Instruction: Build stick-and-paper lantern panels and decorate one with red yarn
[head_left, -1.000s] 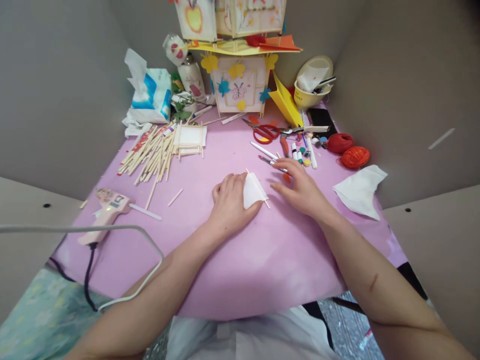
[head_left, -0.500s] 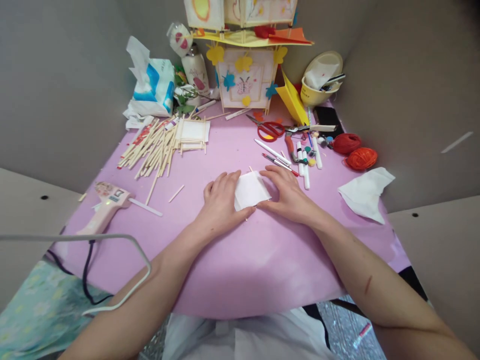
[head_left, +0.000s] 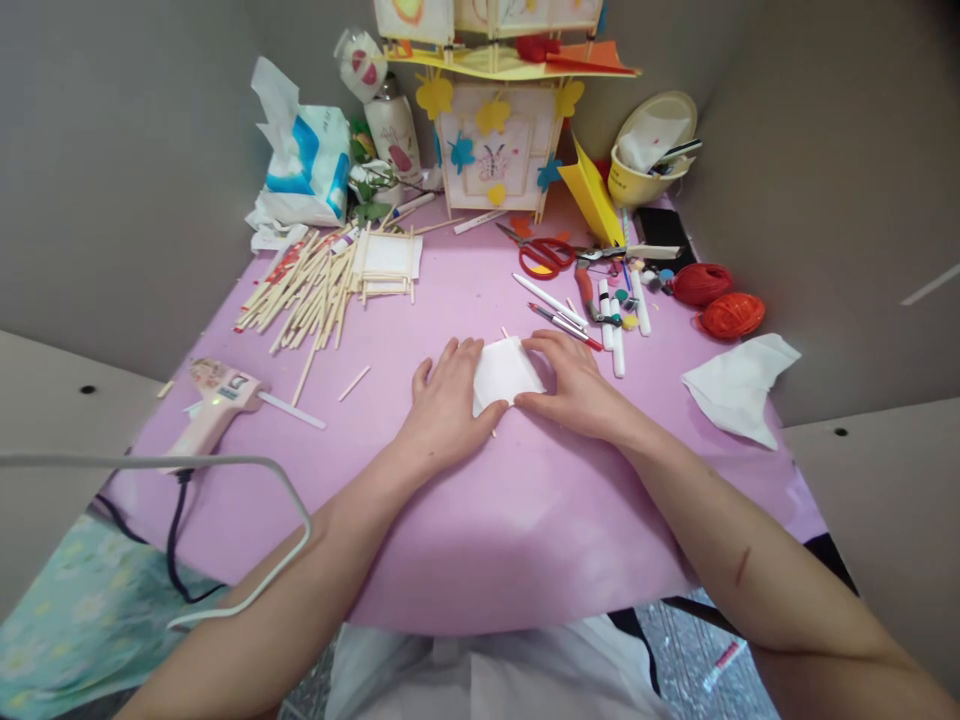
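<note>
A small white paper square (head_left: 508,372) lies on the pink table cover (head_left: 525,530) between my two hands, with thin stick ends showing above and below it. My left hand (head_left: 452,405) rests along its left side, the thumb on the lower left edge. On the opposite side my right hand (head_left: 571,388) touches the paper with its fingertips at the upper right and its thumb at the lower edge. Both hands have their fingers spread and hold the piece down between them. What lies under the paper is mostly hidden.
Wooden sticks (head_left: 315,295) and a small stick frame (head_left: 388,265) lie back left, a glue gun (head_left: 217,400) with its cable at left. Scissors (head_left: 546,257), pens (head_left: 550,299), pliers (head_left: 585,285), red yarn (head_left: 731,315) and a tissue (head_left: 742,385) are right. A paper-and-stick house (head_left: 495,150) stands behind.
The view has shifted slightly. My left thumb has slid a little up on the paper's lower edge, and the left fingers have moved slightly; both hands stay at the paper.
</note>
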